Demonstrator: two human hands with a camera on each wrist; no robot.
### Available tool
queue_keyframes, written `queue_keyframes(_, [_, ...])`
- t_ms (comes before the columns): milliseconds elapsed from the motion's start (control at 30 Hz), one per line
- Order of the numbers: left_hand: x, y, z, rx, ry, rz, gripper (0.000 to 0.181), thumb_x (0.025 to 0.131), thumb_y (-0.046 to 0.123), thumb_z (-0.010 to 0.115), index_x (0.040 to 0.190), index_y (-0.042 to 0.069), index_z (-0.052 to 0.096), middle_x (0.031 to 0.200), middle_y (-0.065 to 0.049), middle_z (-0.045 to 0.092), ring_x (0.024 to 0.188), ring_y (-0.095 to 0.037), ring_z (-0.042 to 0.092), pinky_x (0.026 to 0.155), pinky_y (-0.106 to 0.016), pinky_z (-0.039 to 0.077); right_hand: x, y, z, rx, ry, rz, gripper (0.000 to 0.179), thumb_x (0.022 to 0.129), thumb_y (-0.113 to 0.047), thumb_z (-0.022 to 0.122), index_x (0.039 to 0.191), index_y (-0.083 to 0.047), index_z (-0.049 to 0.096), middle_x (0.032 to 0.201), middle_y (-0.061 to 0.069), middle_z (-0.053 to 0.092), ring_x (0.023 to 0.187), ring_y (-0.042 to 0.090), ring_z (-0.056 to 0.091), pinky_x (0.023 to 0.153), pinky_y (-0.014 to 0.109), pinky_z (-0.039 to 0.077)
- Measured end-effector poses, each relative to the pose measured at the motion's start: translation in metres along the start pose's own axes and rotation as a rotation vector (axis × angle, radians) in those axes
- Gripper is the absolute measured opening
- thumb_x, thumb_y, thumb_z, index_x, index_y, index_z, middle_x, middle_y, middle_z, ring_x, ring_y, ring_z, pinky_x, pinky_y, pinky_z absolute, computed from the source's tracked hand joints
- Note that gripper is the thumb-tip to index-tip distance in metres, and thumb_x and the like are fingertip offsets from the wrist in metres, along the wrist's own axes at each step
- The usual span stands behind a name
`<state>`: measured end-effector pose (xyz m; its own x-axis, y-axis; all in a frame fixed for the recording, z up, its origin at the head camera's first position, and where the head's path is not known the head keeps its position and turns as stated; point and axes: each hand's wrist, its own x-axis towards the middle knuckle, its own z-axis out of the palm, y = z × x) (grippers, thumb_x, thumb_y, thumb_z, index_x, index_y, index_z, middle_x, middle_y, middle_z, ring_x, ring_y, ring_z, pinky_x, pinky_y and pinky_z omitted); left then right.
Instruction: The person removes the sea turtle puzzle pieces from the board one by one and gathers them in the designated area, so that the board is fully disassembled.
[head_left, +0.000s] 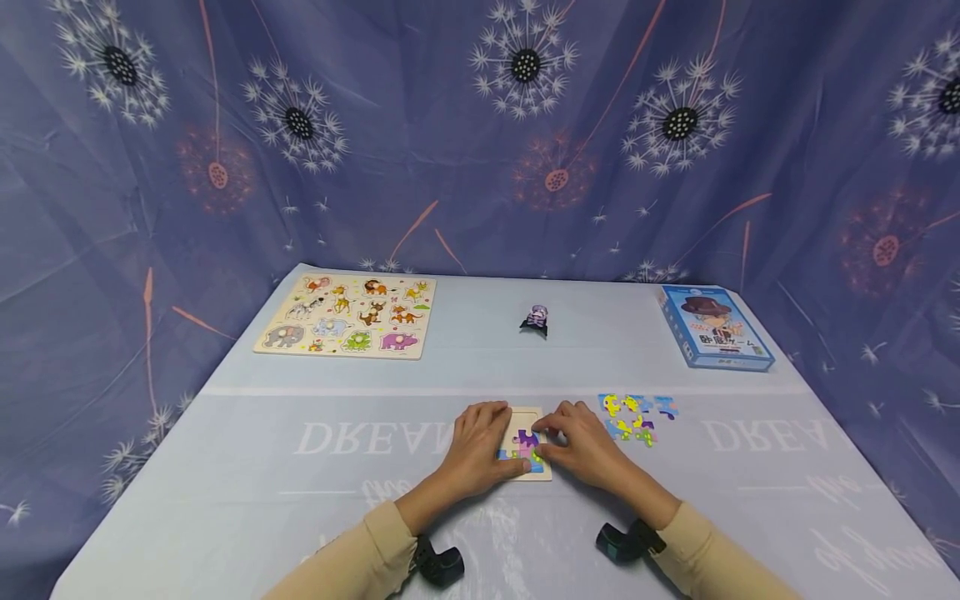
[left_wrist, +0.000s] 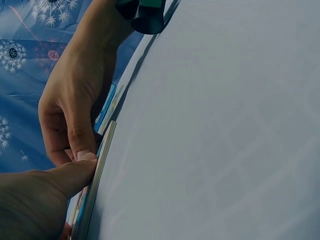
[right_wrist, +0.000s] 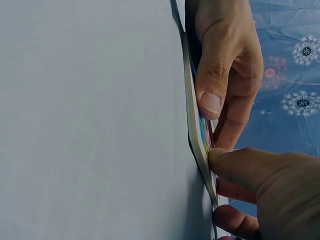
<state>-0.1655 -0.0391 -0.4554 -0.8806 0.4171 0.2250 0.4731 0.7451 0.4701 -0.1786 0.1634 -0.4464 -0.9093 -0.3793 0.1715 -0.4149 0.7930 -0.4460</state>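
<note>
Here, L fingers (head_left: 476, 419) clamped on wood tray (head_left: 523, 417), R fingers (head_left: 552, 422) at knobby purple pc (head_left: 527, 438), grip unclear

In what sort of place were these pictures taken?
Probably indoors, at a tabletop set up for puzzle play; the wider room is not visible. A dandelion-print curtain hangs behind the table, where an animal puzzle board and loose jigsaw pieces lie.
</note>
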Motion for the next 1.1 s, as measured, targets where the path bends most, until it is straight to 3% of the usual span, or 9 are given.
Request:
queue_keyframes(300, [-0.0004, -0.0013, 0.0006, -0.005, 0.001, 0.004, 0.078, 0.076, 0.047, 0.073, 0.134, 0.001, 0.049, 0.137, -0.012, 0.045, 0.128, -0.029, 0.036, 0.106, -0.051, 0.026, 0.0014, 0.0008, 0.0014, 0.057, 0.036, -0.062, 0.026, 0.072, -0.018, 0.079, 0.094, -0.021, 0.066, 0.082, -0.006, 0.056, 0.078, 0.007, 0.039, 0.068, 0.023, 0.034])
queue_keyframes(567, [-0.0005, -0.0013, 0.0004, 0.004, 0.003, 0.005, 0.077, 0.075, 0.047, 0.073, 0.134, 0.001, 0.050, 0.136, -0.012, 0.046, 0.127, -0.029, 0.036, 0.106, -0.050, 0.027, 0.0027, 0.0010, 0.0012, 0.060, 0.041, -0.093, 0.027, 0.072, -0.018, 0.078, 0.094, -0.020, 0.063, 0.084, -0.007, 0.057, 0.082, 0.007, 0.040, 0.076, 0.028, 0.035])
queue_keyframes(1100, [-0.0002, 0.0000, -0.0009, -0.004, -0.006, 0.001, 0.078, 0.076, 0.047, 0.072, 0.134, 0.001, 0.049, 0.137, -0.012, 0.045, 0.127, -0.029, 0.036, 0.106, -0.051, 0.026, 0.0014, -0.0005, 0.0039, 0.122, 0.044, -0.085, 0.029, 0.072, -0.015, 0.079, 0.100, -0.017, 0.068, 0.083, -0.009, 0.058, 0.082, 0.009, 0.042, 0.071, 0.023, 0.038])
